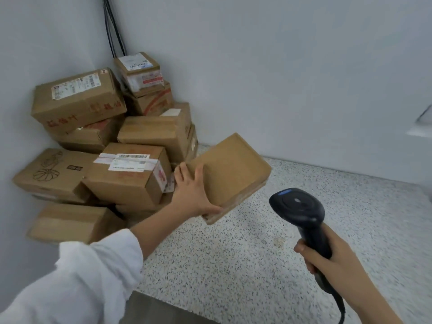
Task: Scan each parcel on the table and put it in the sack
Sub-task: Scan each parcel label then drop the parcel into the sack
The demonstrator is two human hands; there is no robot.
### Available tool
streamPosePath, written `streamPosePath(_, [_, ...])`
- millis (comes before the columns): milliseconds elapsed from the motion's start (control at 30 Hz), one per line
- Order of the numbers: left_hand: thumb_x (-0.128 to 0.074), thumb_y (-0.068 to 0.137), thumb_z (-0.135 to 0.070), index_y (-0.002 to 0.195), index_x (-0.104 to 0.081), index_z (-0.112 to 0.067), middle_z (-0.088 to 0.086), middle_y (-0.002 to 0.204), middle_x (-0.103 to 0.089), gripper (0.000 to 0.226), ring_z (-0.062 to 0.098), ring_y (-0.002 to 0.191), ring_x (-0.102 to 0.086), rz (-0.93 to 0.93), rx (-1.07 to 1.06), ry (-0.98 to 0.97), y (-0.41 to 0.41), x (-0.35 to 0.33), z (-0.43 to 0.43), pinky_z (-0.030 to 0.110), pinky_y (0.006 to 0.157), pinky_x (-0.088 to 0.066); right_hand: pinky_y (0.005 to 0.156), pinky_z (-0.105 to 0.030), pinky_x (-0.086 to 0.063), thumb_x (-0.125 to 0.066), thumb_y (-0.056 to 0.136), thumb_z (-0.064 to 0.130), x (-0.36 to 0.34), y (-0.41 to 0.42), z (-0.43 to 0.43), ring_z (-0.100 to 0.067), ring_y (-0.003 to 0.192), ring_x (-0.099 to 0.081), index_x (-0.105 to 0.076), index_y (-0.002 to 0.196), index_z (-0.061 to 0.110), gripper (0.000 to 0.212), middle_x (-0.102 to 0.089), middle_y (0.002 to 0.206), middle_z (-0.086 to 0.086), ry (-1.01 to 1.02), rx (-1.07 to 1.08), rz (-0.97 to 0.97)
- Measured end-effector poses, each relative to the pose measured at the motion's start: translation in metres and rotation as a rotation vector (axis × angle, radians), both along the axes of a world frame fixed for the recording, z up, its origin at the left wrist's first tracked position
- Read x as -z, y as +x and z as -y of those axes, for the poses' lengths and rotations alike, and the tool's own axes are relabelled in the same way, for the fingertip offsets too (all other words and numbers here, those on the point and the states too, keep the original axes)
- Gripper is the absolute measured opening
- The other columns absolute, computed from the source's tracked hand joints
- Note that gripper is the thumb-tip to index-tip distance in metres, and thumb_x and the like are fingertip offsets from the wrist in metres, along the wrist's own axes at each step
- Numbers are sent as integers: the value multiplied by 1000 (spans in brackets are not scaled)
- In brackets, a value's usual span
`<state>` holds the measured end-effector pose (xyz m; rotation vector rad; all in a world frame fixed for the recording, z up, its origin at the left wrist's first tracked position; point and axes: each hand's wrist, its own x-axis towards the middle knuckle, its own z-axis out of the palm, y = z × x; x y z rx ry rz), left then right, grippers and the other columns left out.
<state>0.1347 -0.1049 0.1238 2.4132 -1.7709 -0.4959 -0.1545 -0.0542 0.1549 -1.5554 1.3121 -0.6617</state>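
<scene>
Surface: speckled surface (292,242), pale corner walls (280,66), cardboard parcels (131,174) stacked far left.
Left hand (191,190): grips tilted flat parcel (233,169).
Right hand (327,258): holds barcode scanner (301,216), near right of that parcel.

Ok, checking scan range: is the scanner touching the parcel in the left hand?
Apart. The head view shows speckled table between the scanner and the parcel.

Two pale grey walls, the left wall (46,31) and the back wall (292,66), meet in a corner at the back left. Several black cables (114,24) run side by side down that corner from the top edge. At the far right, a blurred white ledge-like fixture (420,130) juts from the back wall. Below the front edge of the speckled surface (280,242) is a dark grey patch (161,311), too indistinct to identify.
</scene>
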Motion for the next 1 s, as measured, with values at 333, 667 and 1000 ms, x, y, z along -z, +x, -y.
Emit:
streamPosePath(333, [-71,61,-68,148,9,-15,30,149,18,129,46,140,15,-56,-75,200,-80,110,-6,49,114,-19,50,-22,-43,-65,83,4,15,-48,-5,-9,44,-49,-55,89,11,13,-58,56,3,49,54,-42])
streamPosePath(667, [-57,58,-83,148,14,-14,19,152,23,134,40,140,21,-12,-8,159,-107,135,-8,56,114,-13,53,-21,-46,-65,84,8,20,-70,-10,-8,49,-51,-55,93,16,16,-61,75,-10,64,75,-31])
streamPosePath(1000, [-55,74,-71,151,-2,-22,13,157,10,106,38,144,6,7,140,143,-81,132,-1,50,106,-34,54,-23,-46,-67,83,11,13,-65,-25,-8,50,-51,-55,91,21,17,-60,78,-15,56,175,-60])
